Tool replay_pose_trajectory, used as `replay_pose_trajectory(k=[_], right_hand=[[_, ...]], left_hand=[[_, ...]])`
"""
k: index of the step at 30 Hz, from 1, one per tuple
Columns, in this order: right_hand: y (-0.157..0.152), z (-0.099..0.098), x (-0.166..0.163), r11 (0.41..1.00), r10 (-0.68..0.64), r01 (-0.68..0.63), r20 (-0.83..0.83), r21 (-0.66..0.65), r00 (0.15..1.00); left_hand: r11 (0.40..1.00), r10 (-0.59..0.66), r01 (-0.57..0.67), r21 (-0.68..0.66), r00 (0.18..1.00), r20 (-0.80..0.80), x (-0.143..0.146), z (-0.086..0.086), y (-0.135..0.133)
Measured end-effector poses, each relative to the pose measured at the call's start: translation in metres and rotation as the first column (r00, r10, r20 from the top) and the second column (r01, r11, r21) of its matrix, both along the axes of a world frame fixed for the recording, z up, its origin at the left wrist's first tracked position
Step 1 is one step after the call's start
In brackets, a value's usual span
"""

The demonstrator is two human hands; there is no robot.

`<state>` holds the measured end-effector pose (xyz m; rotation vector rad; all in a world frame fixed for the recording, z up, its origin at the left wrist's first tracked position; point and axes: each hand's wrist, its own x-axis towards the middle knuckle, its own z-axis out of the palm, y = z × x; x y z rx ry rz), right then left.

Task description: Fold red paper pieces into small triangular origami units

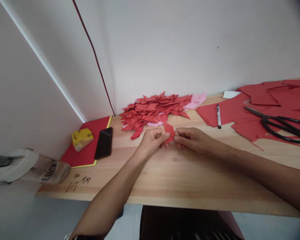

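Observation:
Both hands pinch a small folded piece of red paper just above the wooden tabletop. My left hand is closed on its left side, thumb on top. Closed at its right edge is my right hand, thumb and forefinger together. Right behind them lies a heap of folded red paper pieces, with some pink paper showing at its right end and front. The lower edge of the held paper is partly hidden by my fingers.
On the right, black-handled scissors and a marker lie on red paper sheets. At left are a phone, a yellow box on a red folder, and a clear bottle. A wall rises behind the table.

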<state>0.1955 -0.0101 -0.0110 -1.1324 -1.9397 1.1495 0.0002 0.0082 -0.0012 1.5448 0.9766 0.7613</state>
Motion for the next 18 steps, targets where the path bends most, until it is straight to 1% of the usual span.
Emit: replay_pose_trajectory(k=[4,8,10,13,16,18], right_hand=[[0.0014,-0.0011,0.0028,0.999,0.017,-0.019,-0.051,-0.042,0.999],[0.0004,-0.0015,0.0029,0.999,0.018,-0.019,-0.042,-0.025,0.999],[-0.0004,-0.0012,0.0023,1.000,0.013,-0.013,-0.007,-0.007,1.000],[-0.0005,-0.0002,0.0021,1.000,0.004,-0.005,0.038,0.020,0.999],[0.0004,0.0009,0.0027,0.999,0.028,-0.029,0.036,0.014,0.999],[0.0005,0.0015,0.0029,0.999,0.052,-0.052,0.024,0.000,0.998]], left_hand=[[0.996,0.020,-0.021,0.091,1.000,0.007,-0.0040,0.0039,0.0026],[0.996,-0.073,0.076,0.038,0.995,-0.069,-0.0052,0.0034,0.0043],[0.993,-0.100,0.105,0.046,0.990,-0.098,-0.0043,0.0016,0.0044],[0.993,-0.078,0.084,0.083,0.994,-0.072,-0.0016,-0.0015,0.0033],[0.994,-0.036,0.042,0.098,0.998,-0.058,0.0003,-0.0032,0.0020],[0.994,-0.066,0.072,0.078,0.995,-0.072,0.0005,-0.0031,0.0016]])
